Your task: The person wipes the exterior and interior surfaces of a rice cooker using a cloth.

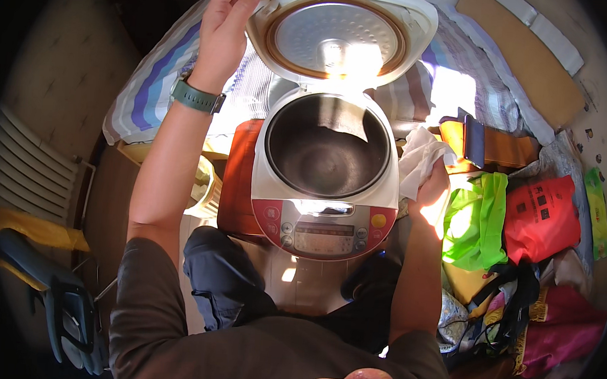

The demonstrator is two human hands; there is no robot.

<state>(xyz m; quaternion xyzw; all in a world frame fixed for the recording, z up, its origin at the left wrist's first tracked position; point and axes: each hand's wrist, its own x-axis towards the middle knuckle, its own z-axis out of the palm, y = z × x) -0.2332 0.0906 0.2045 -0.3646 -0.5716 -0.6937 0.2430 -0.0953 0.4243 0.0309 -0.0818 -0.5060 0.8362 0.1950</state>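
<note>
Before me stands a white and red rice cooker (327,232) with its lid (417,35) raised. Its dark inner pot (326,159) holds no food that I can see, and sunlight falls across the pot's far wall. The lid's round metal inner plate (302,33) faces me, with a bright glare on it. My left hand (224,33), with a watch (197,98) on the wrist, grips the lid's left edge; some fingers are hidden behind it. Right of the cooker, my right hand (431,187) holds a crumpled white cloth or tissue (420,155).
A reddish-brown wooden stool or box (239,180) is under the cooker. Behind is a bed with a striped cover (155,97). A waste bin (207,189) stands at left, near a radiator (34,162). On the right lie green (476,221) and red bags (541,219) and an orange case (509,147).
</note>
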